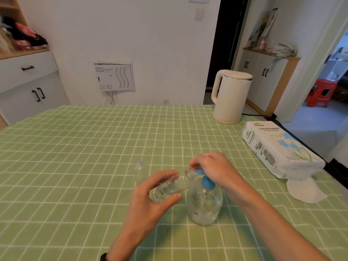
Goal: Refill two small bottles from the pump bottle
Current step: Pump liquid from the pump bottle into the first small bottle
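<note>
My left fingers are curled round the small bottle, thumb under its body and the others over it. They hold it tipped almost flat, its open threaded mouth right at the blue spout. My right fingers are bent down over the pump head, closed on the spout end. The pump bottle stands upright beneath them, about midway across the bench and nearer its near edge. I judge the small bottle light, thin-walled and easily squashed, so a gentle hold round the middle suits it; any dribble would make it slippery. The pump bottle looks heavier and broad-based, steady enough if I press straight down. The second small bottle stands upright and uncapped just beyond my left fingers, apart from them. Further out, a tissue pack lies along the right edge with a loose sheet beside it, and a kettle stands at the far right corner.
</note>
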A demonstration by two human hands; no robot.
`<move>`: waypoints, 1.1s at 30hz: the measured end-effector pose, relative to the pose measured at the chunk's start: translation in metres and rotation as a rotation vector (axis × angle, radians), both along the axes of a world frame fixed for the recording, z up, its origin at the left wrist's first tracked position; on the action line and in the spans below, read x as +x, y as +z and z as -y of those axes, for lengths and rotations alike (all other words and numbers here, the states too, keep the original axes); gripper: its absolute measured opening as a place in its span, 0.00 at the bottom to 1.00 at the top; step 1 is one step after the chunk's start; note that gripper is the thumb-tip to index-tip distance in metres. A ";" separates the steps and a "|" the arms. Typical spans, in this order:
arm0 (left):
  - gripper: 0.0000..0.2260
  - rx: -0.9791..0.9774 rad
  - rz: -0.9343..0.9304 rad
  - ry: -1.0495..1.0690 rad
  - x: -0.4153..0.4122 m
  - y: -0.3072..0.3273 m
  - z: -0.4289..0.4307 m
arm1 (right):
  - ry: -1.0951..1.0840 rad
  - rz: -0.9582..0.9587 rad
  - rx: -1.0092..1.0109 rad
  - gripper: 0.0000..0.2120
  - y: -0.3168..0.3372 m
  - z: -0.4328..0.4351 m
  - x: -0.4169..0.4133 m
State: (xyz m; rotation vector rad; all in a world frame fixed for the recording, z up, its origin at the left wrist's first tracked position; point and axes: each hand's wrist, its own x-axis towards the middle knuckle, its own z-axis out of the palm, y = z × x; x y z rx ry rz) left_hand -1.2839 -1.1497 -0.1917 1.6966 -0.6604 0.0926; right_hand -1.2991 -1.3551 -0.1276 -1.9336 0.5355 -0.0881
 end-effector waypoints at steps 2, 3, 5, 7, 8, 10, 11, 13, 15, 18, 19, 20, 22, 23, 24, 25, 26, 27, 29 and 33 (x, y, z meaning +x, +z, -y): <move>0.24 0.000 -0.001 0.002 0.000 0.001 0.000 | 0.009 -0.011 -0.006 0.13 0.002 0.000 -0.001; 0.24 -0.002 -0.003 0.001 0.000 0.001 0.000 | 0.013 -0.015 -0.007 0.13 0.002 0.000 -0.001; 0.24 -0.002 -0.003 0.000 0.000 0.001 0.001 | 0.010 -0.018 -0.009 0.13 0.002 0.000 -0.001; 0.24 -0.003 -0.004 -0.004 0.001 0.001 0.002 | 0.010 -0.010 -0.006 0.13 0.001 0.000 0.000; 0.24 -0.005 -0.006 -0.006 0.001 0.000 0.003 | 0.011 -0.004 -0.006 0.13 0.000 0.000 0.001; 0.24 -0.010 -0.012 -0.010 0.002 0.000 0.004 | 0.004 0.015 0.002 0.12 -0.003 0.000 0.003; 0.24 -0.011 -0.013 -0.011 0.003 0.000 0.004 | -0.002 0.029 0.008 0.12 -0.004 -0.001 0.004; 0.24 -0.010 -0.010 -0.005 0.003 -0.001 0.004 | -0.009 0.048 0.014 0.12 -0.005 -0.002 0.005; 0.24 -0.012 -0.015 -0.009 0.003 -0.001 0.003 | -0.009 0.051 0.012 0.12 -0.006 -0.003 0.005; 0.26 -0.005 -0.008 -0.012 0.002 -0.001 0.002 | -0.004 0.029 0.005 0.11 -0.007 -0.002 0.003; 0.26 -0.004 -0.008 -0.012 0.001 -0.001 0.003 | -0.003 0.020 0.008 0.11 -0.006 -0.002 0.003; 0.26 -0.005 -0.009 -0.012 0.001 -0.001 0.003 | -0.001 0.010 0.007 0.12 -0.005 -0.001 0.002; 0.26 -0.004 -0.011 -0.010 0.000 0.000 0.003 | 0.007 -0.008 -0.002 0.12 -0.001 0.000 0.001; 0.26 -0.003 -0.011 -0.010 0.000 0.000 0.003 | 0.012 -0.013 -0.014 0.12 0.001 0.000 0.001; 0.26 -0.003 -0.009 -0.010 0.000 0.000 0.003 | 0.017 -0.014 -0.033 0.13 0.003 0.001 0.000; 0.26 -0.003 -0.008 -0.008 0.000 0.000 0.002 | 0.022 -0.011 -0.055 0.14 0.005 0.002 0.000; 0.26 -0.002 -0.008 -0.007 0.001 0.000 0.002 | 0.026 -0.010 -0.074 0.15 0.005 0.002 0.000; 0.26 -0.003 -0.011 -0.009 0.001 0.001 0.002 | 0.024 -0.013 -0.080 0.15 0.005 0.002 0.001; 0.26 -0.002 -0.011 -0.013 0.002 0.001 0.003 | 0.016 -0.017 -0.054 0.13 0.004 0.002 0.002; 0.25 -0.004 -0.009 -0.016 0.004 -0.001 0.004 | 0.018 -0.008 -0.015 0.12 -0.003 -0.001 0.004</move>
